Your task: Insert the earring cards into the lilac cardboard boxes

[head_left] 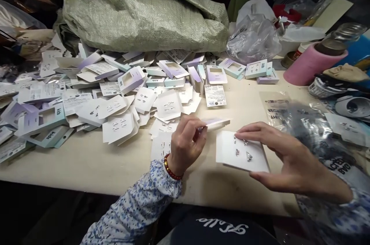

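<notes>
My right hand [277, 160] grips a white earring card [243, 160] by its edges, thumb below and fingers on top. Several small silvery earrings are fixed to its face. A flat, pale purple-and-white box [218, 122] is pinched in my left hand [187, 142], seen almost edge-on just beyond the card. The fingers hide part of it. Under and behind my left wrist lies another earring card [160, 146], partly covered. Further left, more white earring cards [117, 127] overlap in a loose pile.
Small window boxes marked "kids" [131, 79] are heaped across the back and left. Behind them lies a large green woven sack [138, 13]. A clear plastic bag [254, 36], a pink cone [313, 63] and printed plastic bags [312, 125] occupy the right side.
</notes>
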A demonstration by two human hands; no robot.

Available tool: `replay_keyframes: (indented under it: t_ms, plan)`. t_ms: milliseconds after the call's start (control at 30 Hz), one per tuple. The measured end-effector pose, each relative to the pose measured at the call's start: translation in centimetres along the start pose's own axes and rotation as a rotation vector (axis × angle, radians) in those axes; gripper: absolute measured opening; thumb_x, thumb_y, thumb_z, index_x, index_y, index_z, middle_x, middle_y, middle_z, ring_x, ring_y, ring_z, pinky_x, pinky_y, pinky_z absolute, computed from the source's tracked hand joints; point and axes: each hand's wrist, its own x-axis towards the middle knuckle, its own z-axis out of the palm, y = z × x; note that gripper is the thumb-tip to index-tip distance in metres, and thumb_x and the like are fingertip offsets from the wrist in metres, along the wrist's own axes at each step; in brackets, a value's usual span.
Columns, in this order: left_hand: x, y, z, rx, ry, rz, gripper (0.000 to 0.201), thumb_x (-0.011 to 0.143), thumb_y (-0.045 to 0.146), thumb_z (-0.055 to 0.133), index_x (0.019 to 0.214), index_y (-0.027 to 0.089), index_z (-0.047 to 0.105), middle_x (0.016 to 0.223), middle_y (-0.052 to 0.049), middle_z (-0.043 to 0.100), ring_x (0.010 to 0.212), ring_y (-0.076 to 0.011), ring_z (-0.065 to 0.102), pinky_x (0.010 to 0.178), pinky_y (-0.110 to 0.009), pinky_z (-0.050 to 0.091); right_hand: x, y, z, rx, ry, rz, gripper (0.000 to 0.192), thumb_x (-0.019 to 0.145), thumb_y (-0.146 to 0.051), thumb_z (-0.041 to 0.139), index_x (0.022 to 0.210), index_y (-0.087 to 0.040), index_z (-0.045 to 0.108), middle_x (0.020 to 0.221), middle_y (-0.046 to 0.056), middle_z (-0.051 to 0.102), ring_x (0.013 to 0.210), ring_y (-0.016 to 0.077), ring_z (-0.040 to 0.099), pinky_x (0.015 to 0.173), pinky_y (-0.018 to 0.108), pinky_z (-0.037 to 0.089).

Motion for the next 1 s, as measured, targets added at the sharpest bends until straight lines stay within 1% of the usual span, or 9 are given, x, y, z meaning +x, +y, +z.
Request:
replay_keyframes:
  t_ms: [67, 133, 233, 300, 400, 633, 800, 900, 1000]
  plan:
    - [-0.7, 0.4, -0.1, -0.018, -0.038, 0.016, 0.012, 0.090, 0.010, 0.062, 0.099, 0.018, 0.059, 0.093, -0.004, 0.062, 0.076, -0.0114, 0.061, 0.057, -0.019, 0.056, -0.2, 0.3, 1.8, -0.090, 0.079, 0.030, 0.054, 0.076, -0.035, 0.078, 0.128, -0.025, 0.065, 0.120, 0.011, 0.069, 0.111, 0.0287, 0.068, 0.092, 0.041, 0.061]
    - [-1.4, 0.8, -0.2, -0.025, -0.080, 0.042, 0.014, 0.090, 0.010, 0.061, 0.102, 0.019, 0.059, 0.095, -0.005, 0.064, 0.080, -0.0130, 0.064, 0.059, -0.020, 0.058, -0.4, 0.6, 3.1, -0.186, 0.145, 0.071, 0.054, 0.078, -0.033, 0.076, 0.128, -0.021, 0.063, 0.121, 0.013, 0.067, 0.113, 0.0295, 0.067, 0.093, 0.044, 0.060]
    - [-2.1, 1.2, -0.1, 0.009, -0.143, 0.101, 0.017, 0.092, 0.010, 0.059, 0.107, 0.019, 0.059, 0.096, -0.006, 0.067, 0.086, -0.0149, 0.067, 0.067, -0.023, 0.061, -0.7, 0.2, 4.3, -0.303, 0.198, 0.105, 0.051, 0.080, -0.033, 0.073, 0.127, -0.018, 0.061, 0.122, 0.016, 0.064, 0.115, 0.0311, 0.065, 0.095, 0.047, 0.059]
    - [-2.2, 1.4, -0.1, 0.042, -0.173, 0.154, 0.019, 0.092, 0.009, 0.057, 0.109, 0.018, 0.058, 0.095, -0.007, 0.069, 0.085, -0.0151, 0.069, 0.068, -0.023, 0.061, -0.6, -0.4, 4.7, -0.356, 0.202, 0.121, 0.043, 0.082, -0.034, 0.071, 0.120, -0.017, 0.062, 0.120, 0.017, 0.063, 0.112, 0.0311, 0.065, 0.093, 0.047, 0.059]
    - [-2.3, 1.5, -0.2, 0.074, -0.185, 0.214, 0.019, 0.093, 0.008, 0.055, 0.109, 0.017, 0.058, 0.094, -0.007, 0.071, 0.080, -0.0149, 0.070, 0.065, -0.024, 0.060, -0.3, -1.2, 5.0, -0.380, 0.179, 0.154, 0.033, 0.082, -0.034, 0.069, 0.111, -0.019, 0.063, 0.113, 0.014, 0.065, 0.105, 0.0293, 0.067, 0.089, 0.044, 0.060]
    - [-2.5, 1.3, 0.1, 0.070, -0.158, 0.247, 0.022, 0.089, 0.003, 0.060, 0.109, 0.012, 0.059, 0.095, -0.009, 0.071, 0.082, -0.0166, 0.071, 0.067, -0.024, 0.059, 0.4, -1.5, 5.1, -0.359, 0.283, 0.166, 0.039, 0.081, -0.037, 0.072, 0.113, -0.018, 0.061, 0.112, 0.015, 0.069, 0.105, 0.0310, 0.068, 0.090, 0.046, 0.059]
    - [-2.6, 1.2, 0.2, 0.074, -0.120, 0.206, 0.021, 0.090, 0.005, 0.060, 0.109, 0.014, 0.058, 0.092, -0.007, 0.069, 0.082, -0.0165, 0.070, 0.065, -0.023, 0.059, 0.5, -1.8, 6.4, -0.337, 0.426, 0.144, 0.039, 0.080, -0.029, 0.074, 0.115, -0.017, 0.062, 0.116, 0.016, 0.069, 0.109, 0.0310, 0.067, 0.095, 0.049, 0.057]
    - [-2.8, 1.2, 0.3, 0.059, -0.131, 0.175, 0.020, 0.092, 0.006, 0.058, 0.109, 0.015, 0.057, 0.092, -0.007, 0.068, 0.085, -0.0162, 0.070, 0.068, -0.023, 0.060, 0.5, -1.6, 7.2, -0.324, 0.471, 0.150, 0.039, 0.079, -0.029, 0.075, 0.114, -0.016, 0.063, 0.115, 0.017, 0.069, 0.108, 0.0310, 0.068, 0.095, 0.049, 0.058]
    - [-3.1, 1.5, 0.8, 0.017, -0.154, 0.165, 0.020, 0.092, 0.005, 0.056, 0.109, 0.015, 0.057, 0.094, -0.008, 0.068, 0.086, -0.0160, 0.068, 0.067, -0.023, 0.060, 0.6, -1.0, 7.6, -0.339, 0.543, 0.156, 0.042, 0.078, -0.029, 0.076, 0.116, -0.016, 0.064, 0.117, 0.017, 0.069, 0.110, 0.0315, 0.067, 0.096, 0.050, 0.058]
